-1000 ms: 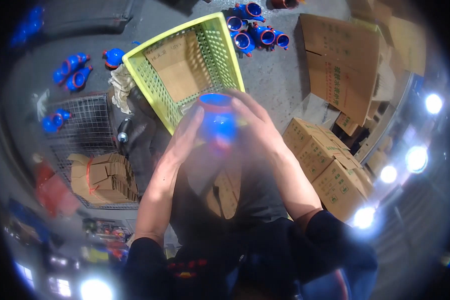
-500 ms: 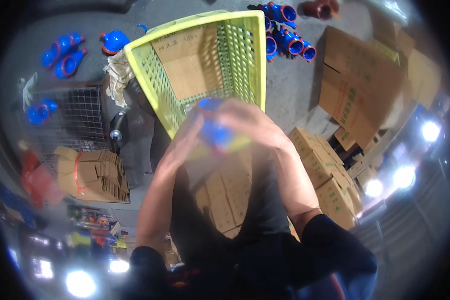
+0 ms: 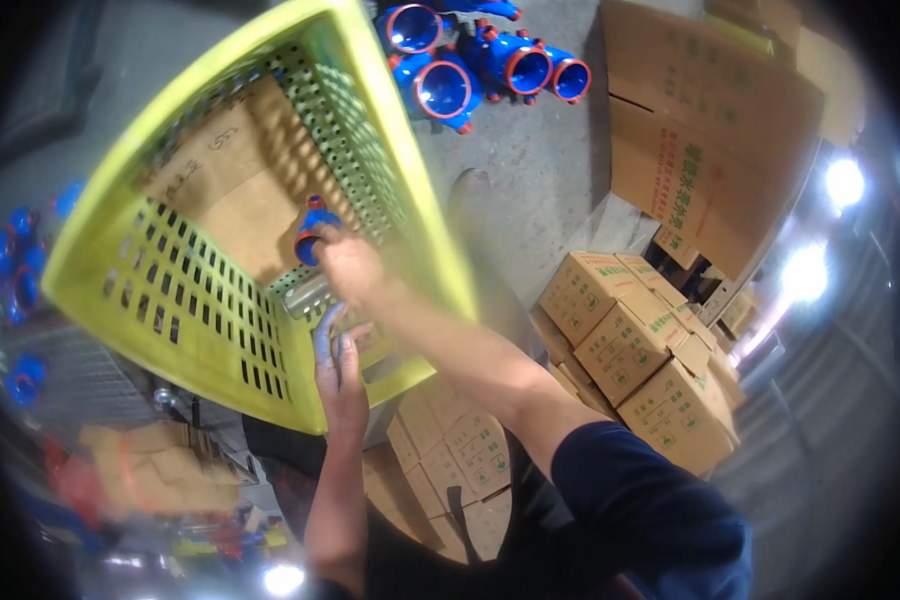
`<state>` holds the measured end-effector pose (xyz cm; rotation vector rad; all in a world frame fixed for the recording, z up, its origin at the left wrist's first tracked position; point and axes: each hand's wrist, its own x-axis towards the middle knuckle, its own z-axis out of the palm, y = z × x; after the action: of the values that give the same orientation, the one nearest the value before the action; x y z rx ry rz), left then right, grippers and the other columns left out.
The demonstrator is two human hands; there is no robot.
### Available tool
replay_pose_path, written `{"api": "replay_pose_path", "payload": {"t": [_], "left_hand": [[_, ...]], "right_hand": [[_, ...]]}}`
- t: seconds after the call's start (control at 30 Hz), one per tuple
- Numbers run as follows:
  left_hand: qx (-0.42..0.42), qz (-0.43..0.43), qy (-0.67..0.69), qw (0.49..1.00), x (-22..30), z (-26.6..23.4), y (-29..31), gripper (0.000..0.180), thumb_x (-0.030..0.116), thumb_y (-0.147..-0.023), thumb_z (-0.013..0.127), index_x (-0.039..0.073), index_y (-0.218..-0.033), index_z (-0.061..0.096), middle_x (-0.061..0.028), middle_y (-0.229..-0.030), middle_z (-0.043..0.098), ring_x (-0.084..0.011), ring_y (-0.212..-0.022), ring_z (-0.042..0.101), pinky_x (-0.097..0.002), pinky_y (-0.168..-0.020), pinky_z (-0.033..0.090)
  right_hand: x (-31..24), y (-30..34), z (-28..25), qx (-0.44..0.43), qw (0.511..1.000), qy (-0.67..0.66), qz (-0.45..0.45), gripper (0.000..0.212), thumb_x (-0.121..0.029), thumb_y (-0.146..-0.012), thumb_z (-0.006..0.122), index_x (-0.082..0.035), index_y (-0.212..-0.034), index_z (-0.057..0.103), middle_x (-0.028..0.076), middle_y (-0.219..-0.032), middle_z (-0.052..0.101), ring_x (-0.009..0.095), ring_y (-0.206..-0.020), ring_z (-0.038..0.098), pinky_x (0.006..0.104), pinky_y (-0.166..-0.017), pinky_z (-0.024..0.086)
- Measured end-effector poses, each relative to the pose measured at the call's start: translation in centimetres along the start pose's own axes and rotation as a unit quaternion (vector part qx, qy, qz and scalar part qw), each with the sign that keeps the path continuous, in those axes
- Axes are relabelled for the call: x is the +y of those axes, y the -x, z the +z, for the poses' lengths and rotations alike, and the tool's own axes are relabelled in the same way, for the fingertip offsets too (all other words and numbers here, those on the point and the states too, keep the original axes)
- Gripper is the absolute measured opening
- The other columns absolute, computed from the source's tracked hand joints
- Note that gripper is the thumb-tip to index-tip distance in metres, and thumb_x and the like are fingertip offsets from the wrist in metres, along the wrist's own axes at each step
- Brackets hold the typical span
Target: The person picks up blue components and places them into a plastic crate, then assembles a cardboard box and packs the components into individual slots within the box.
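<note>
A yellow-green perforated plastic crate lined with a sheet of brown cardboard fills the upper left. My right hand reaches over the crate's near rim and grips a small blue pipe fitting with an orange-red ring just above the cardboard lining. My left hand hangs at the crate's near edge with its fingers spread and stained blue, holding nothing.
Several more blue fittings lie on the concrete floor beyond the crate, others at the far left. Stacked small cardboard boxes stand at the right, a large flattened carton behind them. More boxes sit below my arms.
Both hands held the blue fitting together near my face; now the view has dropped toward the crate, my right hand alone carries the fitting into it and my left hand has let go.
</note>
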<state>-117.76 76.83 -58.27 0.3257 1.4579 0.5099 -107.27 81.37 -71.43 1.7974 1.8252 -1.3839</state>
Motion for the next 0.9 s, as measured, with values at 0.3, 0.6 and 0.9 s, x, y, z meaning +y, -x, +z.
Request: {"api": "replay_pose_path", "payload": {"t": [0.3,0.6,0.9], "left_hand": [[0.025,0.079,0.048,0.995,3.2,1.3,-0.5,0.026,0.014,-0.102,0.044,-0.002,-0.122,0.052,-0.0136,-0.114,0.06,-0.0205,-0.093,0.065,-0.0318,-0.079,0.052],[-0.021,-0.023,0.032,0.999,2.4,1.8,-0.4,0.028,0.012,-0.101,0.048,-0.001,-0.126,0.051,-0.013,-0.114,0.061,-0.0191,-0.092,0.064,-0.0312,-0.08,0.051],[-0.019,-0.037,0.026,0.999,1.1,1.4,-0.9,0.026,0.017,-0.103,0.047,0.001,-0.123,0.054,-0.0094,-0.115,0.062,-0.0178,-0.093,0.065,-0.0304,-0.08,0.05]], "right_hand": [[7.0,4.1,-22.6,0.476,0.865,-0.155,-0.011,0.025,-0.005,-0.079,0.072,-0.005,-0.102,0.062,0.012,-0.107,0.061,0.027,-0.099,0.061,0.0353,-0.08,0.052],[16.7,-5.5,-22.9,0.358,0.911,0.083,0.187,0.032,-0.016,-0.091,0.059,-0.02,-0.122,0.062,0.017,-0.11,0.063,0.038,-0.097,0.064,0.0455,-0.084,0.053],[15.1,-4.6,-23.9,0.276,0.944,0.121,0.137,0.024,-0.008,-0.088,0.056,-0.015,-0.104,0.073,0.016,-0.1,0.069,0.035,-0.094,0.066,0.0421,-0.085,0.052]]}}
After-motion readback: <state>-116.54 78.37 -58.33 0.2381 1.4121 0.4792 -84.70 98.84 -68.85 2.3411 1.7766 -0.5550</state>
